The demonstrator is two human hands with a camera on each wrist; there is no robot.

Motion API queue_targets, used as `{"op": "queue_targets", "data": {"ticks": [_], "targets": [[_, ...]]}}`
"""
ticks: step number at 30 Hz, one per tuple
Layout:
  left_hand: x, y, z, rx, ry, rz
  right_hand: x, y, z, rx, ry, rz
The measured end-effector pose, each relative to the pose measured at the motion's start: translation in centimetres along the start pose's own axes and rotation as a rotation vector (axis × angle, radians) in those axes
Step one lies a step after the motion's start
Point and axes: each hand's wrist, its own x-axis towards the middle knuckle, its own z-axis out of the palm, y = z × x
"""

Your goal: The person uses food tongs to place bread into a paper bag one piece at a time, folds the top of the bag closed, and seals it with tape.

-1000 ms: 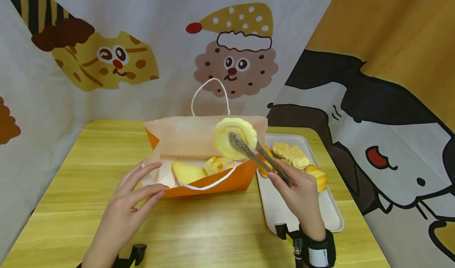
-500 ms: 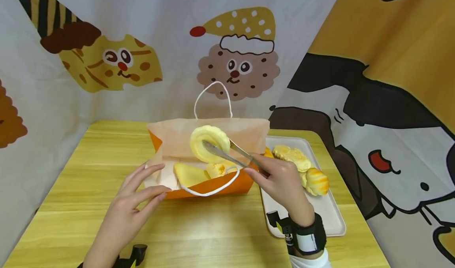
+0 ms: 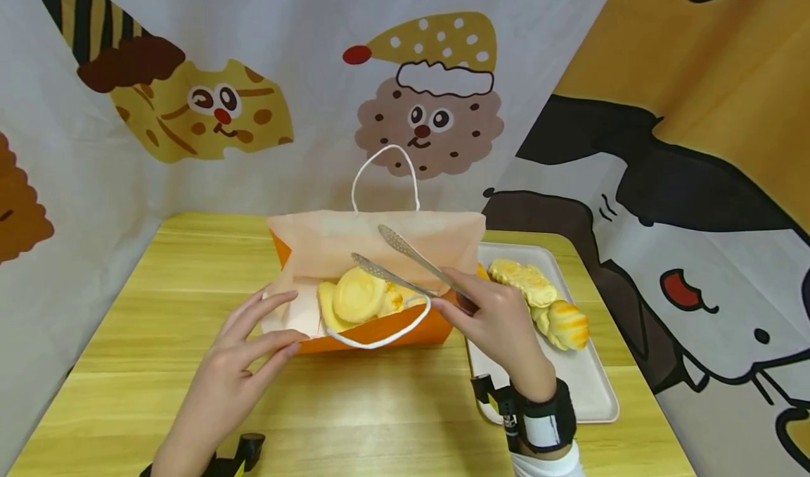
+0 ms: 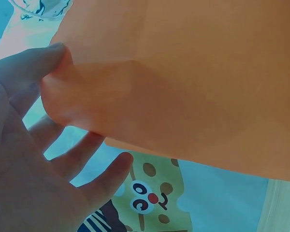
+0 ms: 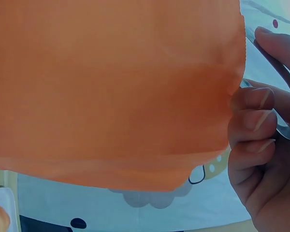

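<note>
An open orange paper bag (image 3: 436,326) with white cord handles stands on the table. In it lies a round, pale yellow tart-shaped pastry (image 3: 358,295), on top of a yellow wedge-shaped piece (image 3: 326,307) and beside a browned bread piece (image 3: 394,300). My left hand (image 3: 224,357) pinches the bag's left edge; in the left wrist view the thumb lies on the orange outside (image 4: 183,87). My right hand (image 3: 506,326) grips metal tongs (image 3: 419,255) over the bag's mouth. The tongs' tips stand apart with nothing between them. In the right wrist view the bag hides their tips.
A white tray (image 3: 591,399) at the right bears a long yellow pastry (image 3: 524,281) and a striped bun (image 3: 567,324). The wooden table (image 3: 354,414) ends at a cartoon-printed curtain (image 3: 215,188) behind. The rear cord handle (image 3: 387,150) stands up from the bag.
The tongs carried the round pastry left over the bag, then spread and let it go; it now lies inside. My right hand moved left from the tray side. My left hand stays at the bag's edge.
</note>
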Motion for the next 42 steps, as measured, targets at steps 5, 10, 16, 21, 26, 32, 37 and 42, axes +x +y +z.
{"op": "queue_targets", "data": {"ticks": [5, 10, 16, 21, 26, 32, 37, 42], "targets": [[-0.1, 0.0, 0.1, 0.004, -0.003, -0.005, -0.3, 0.1, 0.0, 0.010, -0.018, 0.029], [-0.1, 0.0, 0.3, -0.002, -0.007, -0.003, -0.6, 0.2, 0.0, 0.005, -0.021, 0.044], [-0.3, -0.1, 0.4, -0.008, -0.009, -0.008, -1.2, 0.5, 0.2, 0.040, -0.010, 0.062], [-0.4, 0.0, 0.4, 0.011, -0.013, -0.035, -2.2, 0.9, 0.2, 0.132, 0.045, 0.123], [-0.2, 0.1, 0.4, 0.022, -0.020, -0.068, -3.2, 1.3, 0.1, 0.187, 0.102, 0.219], [0.0, 0.1, 0.4, 0.016, -0.021, -0.072, -4.8, 1.7, 0.4, 0.268, 0.245, 0.351], [0.0, 0.1, 0.4, 0.014, -0.025, -0.069, -6.7, 1.5, 0.3, 0.295, 0.415, 0.502], [0.2, 0.1, 0.4, 0.007, -0.029, -0.061, -8.5, 1.9, 0.1, 0.316, 0.526, 0.621]]}}
